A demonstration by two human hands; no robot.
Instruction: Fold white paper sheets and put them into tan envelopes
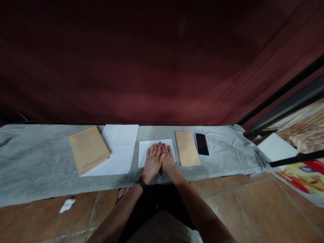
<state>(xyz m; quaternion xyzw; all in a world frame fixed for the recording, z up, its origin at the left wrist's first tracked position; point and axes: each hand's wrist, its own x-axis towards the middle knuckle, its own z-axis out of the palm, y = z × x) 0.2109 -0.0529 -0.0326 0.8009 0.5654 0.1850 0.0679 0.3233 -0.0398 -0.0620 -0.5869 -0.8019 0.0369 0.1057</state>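
A white sheet of paper (143, 148), smaller than the sheets to its left, lies on the grey cloth in front of me. My left hand (153, 160) rests flat on it with the fingers stretched out. Beside it, my right hand (167, 158) also lies flat on the paper, its thumb side touching or overlapped by the left hand. Neither hand grips anything. Just right of the paper is a brown envelope (187, 148). Part of the white paper is hidden beneath my hands.
Left on the grey cloth (45, 168), a stack of brown envelopes (88, 148) partly covers larger white paper sheets (121, 148). A phone (201, 144) lies right of the single envelope. A dark red wall-like surface (157, 84) rises behind. A white scrap (67, 205) is on the tiled floor.
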